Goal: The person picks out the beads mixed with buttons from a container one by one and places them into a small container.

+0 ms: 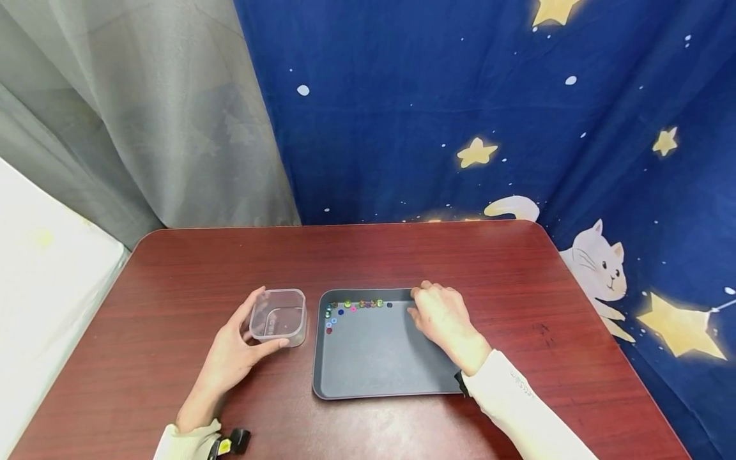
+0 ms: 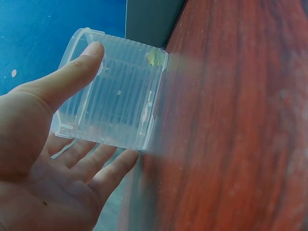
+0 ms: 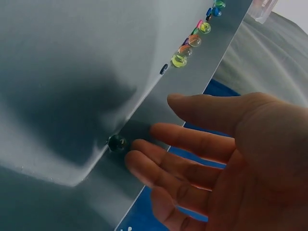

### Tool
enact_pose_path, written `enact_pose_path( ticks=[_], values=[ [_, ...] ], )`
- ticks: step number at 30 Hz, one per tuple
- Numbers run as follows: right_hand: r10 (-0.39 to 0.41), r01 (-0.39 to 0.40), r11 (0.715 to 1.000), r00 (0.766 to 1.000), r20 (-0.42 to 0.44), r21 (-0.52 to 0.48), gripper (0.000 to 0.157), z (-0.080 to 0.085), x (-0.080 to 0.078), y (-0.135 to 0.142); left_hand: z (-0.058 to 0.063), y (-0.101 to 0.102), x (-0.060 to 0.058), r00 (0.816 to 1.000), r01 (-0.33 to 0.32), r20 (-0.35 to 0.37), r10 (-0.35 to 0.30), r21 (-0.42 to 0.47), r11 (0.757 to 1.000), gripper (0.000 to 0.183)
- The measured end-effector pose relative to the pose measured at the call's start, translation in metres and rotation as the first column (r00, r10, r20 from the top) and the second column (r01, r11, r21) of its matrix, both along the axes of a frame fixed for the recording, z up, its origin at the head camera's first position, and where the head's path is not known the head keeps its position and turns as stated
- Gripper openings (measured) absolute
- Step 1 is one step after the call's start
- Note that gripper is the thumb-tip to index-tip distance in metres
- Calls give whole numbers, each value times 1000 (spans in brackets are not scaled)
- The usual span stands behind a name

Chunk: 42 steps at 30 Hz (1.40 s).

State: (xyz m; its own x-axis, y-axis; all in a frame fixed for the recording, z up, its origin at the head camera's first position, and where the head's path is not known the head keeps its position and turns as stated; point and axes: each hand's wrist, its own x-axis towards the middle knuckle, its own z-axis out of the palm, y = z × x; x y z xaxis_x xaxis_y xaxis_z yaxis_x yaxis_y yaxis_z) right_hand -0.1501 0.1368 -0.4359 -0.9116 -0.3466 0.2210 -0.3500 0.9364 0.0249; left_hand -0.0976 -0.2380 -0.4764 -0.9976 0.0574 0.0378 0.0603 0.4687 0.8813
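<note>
My left hand [image 1: 230, 354] grips a clear square plastic box [image 1: 298, 335] between thumb and fingers. The box stands upright on the table, just left of a grey tray [image 1: 379, 374]. Over the tray's far right corner is my right hand [image 1: 441, 319], its fingers loosely bent. In the right wrist view, a dark marble [image 3: 117, 143] lies by the tray's wall close to the fingertips; whether they touch it I cannot tell. Several clear marbles with coloured swirls [image 3: 204, 27] line the far wall, along with small flat coloured pieces, including a dark one [image 3: 164, 69].
The reddish-brown wooden table [image 1: 230, 255] ends at a blue star-patterned curtain [image 1: 402, 128] and a grey curtain [image 1: 172, 128]. More small pieces, such as a red one [image 1: 329, 331], lie along the tray's left side. A white surface [image 1: 46, 255] stands at the left.
</note>
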Motion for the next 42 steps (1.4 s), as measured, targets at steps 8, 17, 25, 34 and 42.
enact_pose_path(
  ticks=[8,17,25,34,42],
  values=[
    [-123,122,992,984,129,14,24,8,5,0,2,-1,0,1000,0,1,0,-10,1000,103],
    [-154,154,988,956,250,21,22,6,6,3,-1,-1,0,1000,6,-18,-5,13,1000,103],
    [-93,97,995,973,211,-11,20,3,3,2,-1,-1,0,1000,11,-18,-10,30,999,102],
    [-31,39,998,988,151,-50,14,-6,1,3,-1,-1,-1,1000,16,-23,-16,39,999,102],
    [-17,27,997,991,135,-75,15,-7,0,5,-2,-1,-2,1000,17,-19,-16,45,999,102]
  ],
)
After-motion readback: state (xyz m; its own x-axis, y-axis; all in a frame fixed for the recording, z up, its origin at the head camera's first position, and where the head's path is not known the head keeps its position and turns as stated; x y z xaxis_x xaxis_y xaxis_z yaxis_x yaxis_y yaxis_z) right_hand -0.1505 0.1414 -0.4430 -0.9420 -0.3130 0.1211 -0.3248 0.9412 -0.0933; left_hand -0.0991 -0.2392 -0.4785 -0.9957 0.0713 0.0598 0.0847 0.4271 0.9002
